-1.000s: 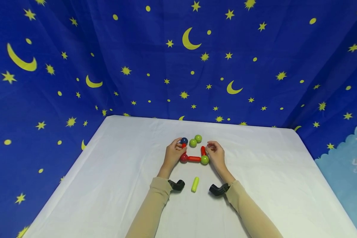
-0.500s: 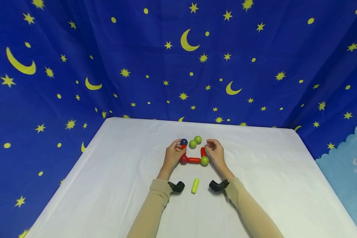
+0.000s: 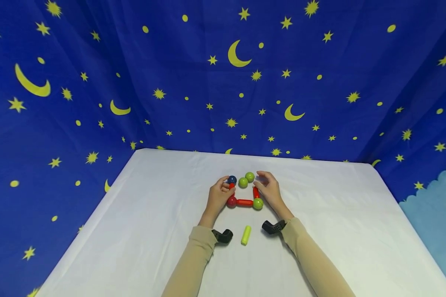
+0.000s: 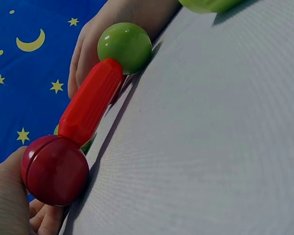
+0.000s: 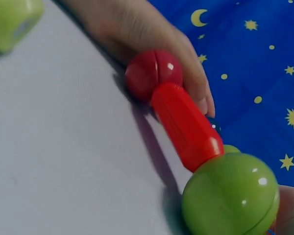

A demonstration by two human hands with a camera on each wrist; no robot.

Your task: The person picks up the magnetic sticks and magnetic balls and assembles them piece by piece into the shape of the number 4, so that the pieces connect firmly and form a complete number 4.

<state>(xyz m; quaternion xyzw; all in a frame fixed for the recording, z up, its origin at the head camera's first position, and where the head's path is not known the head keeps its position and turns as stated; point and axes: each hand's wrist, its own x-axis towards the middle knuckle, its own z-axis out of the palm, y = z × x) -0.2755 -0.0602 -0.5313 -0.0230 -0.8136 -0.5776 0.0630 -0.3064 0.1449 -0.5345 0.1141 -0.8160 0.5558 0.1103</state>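
Observation:
Red rods and balls form a three-sided frame on the white table. My left hand [image 3: 216,199] pinches its left red rod [image 3: 232,187] between thumb and fingers. A blue ball [image 3: 232,179] sits at that rod's far end, a red ball [image 4: 58,170] at its near end. The front red rod [image 5: 186,127] runs from the red ball to a green ball [image 5: 230,196]. From this green ball the right red rod [image 3: 256,192] points away from me. My right hand [image 3: 271,190] hovers beside that rod's far end, thumb tip just beyond it, fingers loosely bent around nothing.
Two loose green balls, a nearer one [image 3: 243,182] and a farther one [image 3: 250,177], lie together beyond the frame's open side. Between my wrists lies a yellow-green rod [image 3: 246,235]. A blue star-and-moon cloth [image 3: 193,82] hangs behind the white table [image 3: 163,198].
My right hand has shifted forward, from beside the right red rod to just past its far end. The left hand keeps its hold on the left rod. The head view has tilted slightly.

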